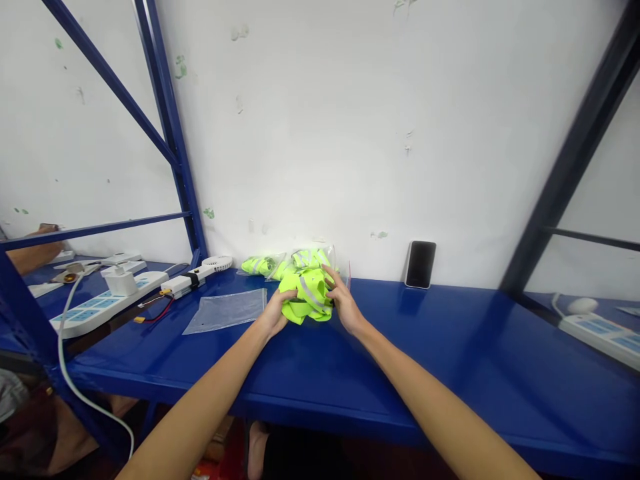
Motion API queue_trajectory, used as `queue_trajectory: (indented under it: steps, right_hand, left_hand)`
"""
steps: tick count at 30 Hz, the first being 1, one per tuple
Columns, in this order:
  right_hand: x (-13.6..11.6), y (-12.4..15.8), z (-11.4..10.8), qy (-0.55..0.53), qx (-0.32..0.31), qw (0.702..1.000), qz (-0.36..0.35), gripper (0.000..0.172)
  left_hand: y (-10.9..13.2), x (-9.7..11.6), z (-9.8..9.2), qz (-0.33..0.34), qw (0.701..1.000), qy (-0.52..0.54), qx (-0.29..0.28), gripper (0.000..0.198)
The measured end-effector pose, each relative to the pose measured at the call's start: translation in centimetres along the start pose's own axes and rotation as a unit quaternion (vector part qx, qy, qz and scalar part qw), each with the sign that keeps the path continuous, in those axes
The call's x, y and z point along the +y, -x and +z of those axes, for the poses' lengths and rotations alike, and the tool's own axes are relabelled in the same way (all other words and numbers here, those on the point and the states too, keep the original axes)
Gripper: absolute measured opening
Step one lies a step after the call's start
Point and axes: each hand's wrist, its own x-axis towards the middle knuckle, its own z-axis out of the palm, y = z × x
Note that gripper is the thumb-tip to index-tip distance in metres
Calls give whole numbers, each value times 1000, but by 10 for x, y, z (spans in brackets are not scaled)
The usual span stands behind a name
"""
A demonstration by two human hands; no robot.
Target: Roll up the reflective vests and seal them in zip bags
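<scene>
A crumpled neon-yellow cloth (309, 297) with grey reflective strips is held just above the blue table, between my two hands. My left hand (276, 311) grips its left side, with the thumb on top. Against its right side rests my right hand (344, 303), fingers spread over the edge of the cloth. Behind it, by the wall, lie clear bags with more yellow reflective cloth (257, 265). An empty-looking clear plastic bag (227, 311) lies flat on the table to the left.
A power strip (107, 300) with a white plug, a small white fan (218, 263) and loose cables are at the left. A black-screened phone (421, 265) leans against the wall. Blue metal posts (175, 133) frame the table (450, 353). Another power strip sits far right.
</scene>
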Motion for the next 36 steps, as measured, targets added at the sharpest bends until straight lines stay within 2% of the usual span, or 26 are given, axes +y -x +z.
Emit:
queue_trajectory:
  steps: [2, 4, 5, 9, 13, 16, 19, 22, 26, 30, 34, 36]
  right_hand:
    - [-8, 6, 3, 80, -44, 995, -50, 64]
    - [-13, 11, 7, 173, -79, 976, -107, 70]
    - [-13, 13, 9, 209, -80, 966, -132, 68]
    - [-6, 16, 18, 281, -74, 937, -192, 38]
    - [-6, 23, 30, 310, -134, 915, -223, 38]
    - [-15, 32, 39, 307, -168, 899, -264, 40]
    - [-25, 37, 41, 280, -179, 898, -286, 40]
    - [-29, 36, 34, 249, -169, 910, -284, 39]
    - [-26, 25, 19, 216, -97, 941, -242, 37]
    - [-24, 9, 10, 175, 54, 968, -174, 21]
    - [-26, -12, -4, 128, 217, 965, -73, 26]
    - [-22, -21, -13, 90, 272, 958, -27, 30]
  left_hand:
    - [-1, 2, 0, 29, 999, -1, 24, 64]
    - [-2, 2, 1, 42, 998, -2, 42, 65]
    - [-2, 2, 1, 45, 998, -4, 47, 63]
    - [-8, -1, 0, 57, 995, -14, 75, 53]
    - [-17, 2, -7, 93, 978, -9, 188, 50]
    - [-19, 8, -13, 130, 962, -24, 240, 52]
    - [-16, 13, -17, 169, 950, -72, 253, 59]
    - [-15, 13, -18, 186, 951, -110, 220, 65]
    - [-15, 8, -16, 198, 951, -183, 153, 64]
    - [-8, -1, -4, 163, 957, -237, 42, 47]
    - [4, -11, 15, 110, 964, -237, -46, 35]
    - [9, -15, 22, 83, 966, -230, -81, 30]
